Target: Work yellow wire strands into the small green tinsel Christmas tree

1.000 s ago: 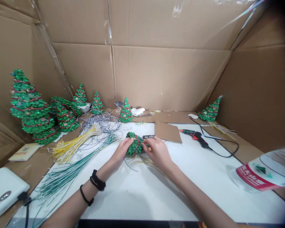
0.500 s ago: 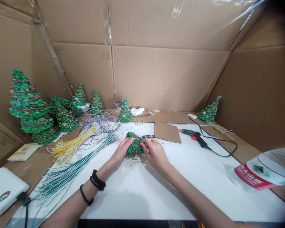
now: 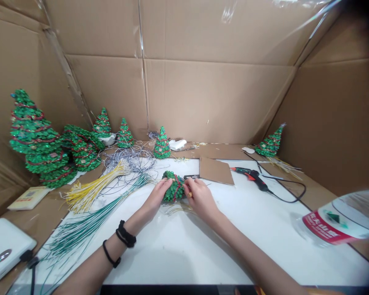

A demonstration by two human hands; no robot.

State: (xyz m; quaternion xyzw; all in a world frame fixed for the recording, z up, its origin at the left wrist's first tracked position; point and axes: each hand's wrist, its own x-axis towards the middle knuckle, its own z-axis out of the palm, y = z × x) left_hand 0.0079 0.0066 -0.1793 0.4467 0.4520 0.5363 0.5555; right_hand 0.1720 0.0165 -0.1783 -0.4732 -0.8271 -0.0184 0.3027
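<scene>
A small green Christmas tree ornament (image 3: 173, 191) with a red garland lies on its side at the middle of the white board. My left hand (image 3: 160, 192) is closed around its left side, thumb on top. At the tree's right edge is my right hand (image 3: 199, 197), fingers pinched together against it. A small yellowish piece (image 3: 190, 194) shows at those fingertips; its kind is unclear. Thin pale wires (image 3: 178, 209) lie just under the tree. Behind my right hand, a black utility knife (image 3: 191, 176) is partly hidden.
A glue gun (image 3: 251, 177) and a cardboard piece (image 3: 217, 170) lie right of centre. Green wires (image 3: 89, 229), yellow and white wires (image 3: 95, 186) and finished trees (image 3: 37, 135) fill the left. A large bottle (image 3: 338, 219) stands at right, a white device (image 3: 7, 250) at lower left.
The view has shifted very slightly. Both hands stay at the tree with their grips about the same; no other clear movement shows.
</scene>
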